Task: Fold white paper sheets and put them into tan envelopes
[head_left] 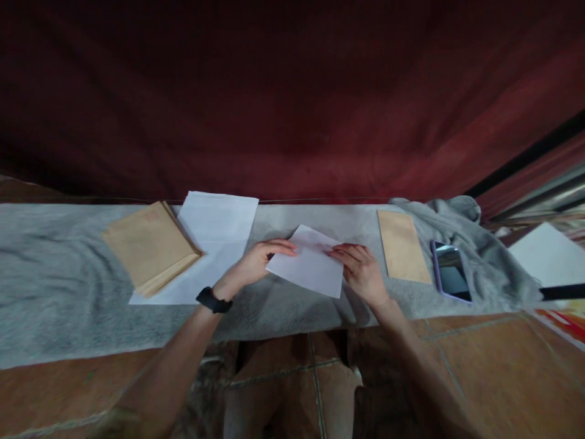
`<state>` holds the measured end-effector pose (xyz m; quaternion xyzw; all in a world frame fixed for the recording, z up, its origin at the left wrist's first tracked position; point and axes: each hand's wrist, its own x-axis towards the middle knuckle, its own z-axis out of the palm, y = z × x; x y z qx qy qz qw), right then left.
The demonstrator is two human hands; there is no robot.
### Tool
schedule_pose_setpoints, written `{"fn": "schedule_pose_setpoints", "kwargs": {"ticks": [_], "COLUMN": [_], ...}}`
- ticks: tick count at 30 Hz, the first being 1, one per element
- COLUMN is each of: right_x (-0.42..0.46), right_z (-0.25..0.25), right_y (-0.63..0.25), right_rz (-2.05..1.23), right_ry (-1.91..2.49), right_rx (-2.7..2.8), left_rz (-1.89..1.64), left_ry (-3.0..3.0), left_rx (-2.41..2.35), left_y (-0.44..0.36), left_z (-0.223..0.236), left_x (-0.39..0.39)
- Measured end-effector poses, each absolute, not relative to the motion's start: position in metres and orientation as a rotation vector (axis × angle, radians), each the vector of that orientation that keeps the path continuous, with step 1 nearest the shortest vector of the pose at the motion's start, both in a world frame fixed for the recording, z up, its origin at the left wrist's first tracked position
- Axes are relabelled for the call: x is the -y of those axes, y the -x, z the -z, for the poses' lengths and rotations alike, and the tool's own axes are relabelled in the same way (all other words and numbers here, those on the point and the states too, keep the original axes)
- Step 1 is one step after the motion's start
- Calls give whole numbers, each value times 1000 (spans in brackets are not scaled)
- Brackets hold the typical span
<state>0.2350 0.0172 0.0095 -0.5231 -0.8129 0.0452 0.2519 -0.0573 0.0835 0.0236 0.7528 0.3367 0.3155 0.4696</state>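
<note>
Grey blanket (59,305): under all our stuff, looks soft, so prob. gives a bit if we press.
White sheets (223,219): at approx 9 o'clock of our paper, lying flat, partly under the envelope stack (150,244).
White paper (308,268): centre, btwn both our hands, over the blanket; can't tell if it touches. Maybe folded, not sure. Prob. v. light, bendy, a bit slick, creases/tears easily; we'd best hold opp. edges w/ a light pinch.
Brown envelope (404,247): at 3 o'clock, flat, alone; prob. stiffer than our paper.
Phone (452,271): 3 o'clock too, just past the envelope.
L hand (253,262): pinching paper's edge at 10 o'clock, fingers on top, thumb unclear.
R hand (364,273): pinching its 3 o'clock edge, thumb unclear.
</note>
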Motion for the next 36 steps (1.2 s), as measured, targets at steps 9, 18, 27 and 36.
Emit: {"fn": "schedule_pose_setpoints", "kwargs": {"ticks": [9, 18, 27, 36], "right_x": [-3, -11, -13, -11], "right_z": [2, 14, 14, 6], "right_y": [-222, -217, -217, -212], "right_rz": [-338, -505, -587, -452], "right_ry": [1480, 1752, 2086, 2233], "right_rx": [2492, 1929, 1735, 1965], "left_rz": [-507, -751, -394, -133], "left_ry": [-1906, -1629, -1936, -2216], "left_rx": [-960, -1203, -1585, -1750], "left_y": [68, 38, 17, 13], "left_z": [-7, 17, -2, -7], "left_x": [-80, -87, -77, -61]}}
